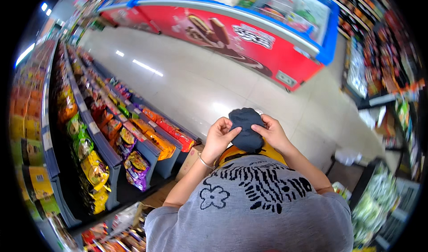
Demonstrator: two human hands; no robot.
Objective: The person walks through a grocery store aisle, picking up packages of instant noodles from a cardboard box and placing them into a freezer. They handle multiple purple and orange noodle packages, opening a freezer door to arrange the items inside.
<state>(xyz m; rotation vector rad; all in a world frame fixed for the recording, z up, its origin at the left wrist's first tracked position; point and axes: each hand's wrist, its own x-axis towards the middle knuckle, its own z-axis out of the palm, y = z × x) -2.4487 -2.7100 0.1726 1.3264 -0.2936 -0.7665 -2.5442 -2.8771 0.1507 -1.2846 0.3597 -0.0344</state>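
Observation:
A dark, soft fabric piece [248, 129] with a gathered edge is stretched between my two hands at waist height; its exact kind is unclear. My left hand [221, 135] pinches its left side, thumb lying on the front. The right side is gripped by my right hand [272, 131], with the thumb pressing on the face of the cloth. A bracelet [204, 161] circles my left wrist. Beneath the fabric, yellow clothing [277, 151] shows at my waist, under a grey shirt [254, 215] with a black pattern.
Tiered shelves [115, 161] of packaged noodles line the left. A red chest freezer [214, 34] with a blue rim stands ahead across the tiled floor [200, 78]. To the right are bagged green vegetables [374, 198] and stacked goods [384, 58]. A cardboard box [189, 161] sits by the shelf end.

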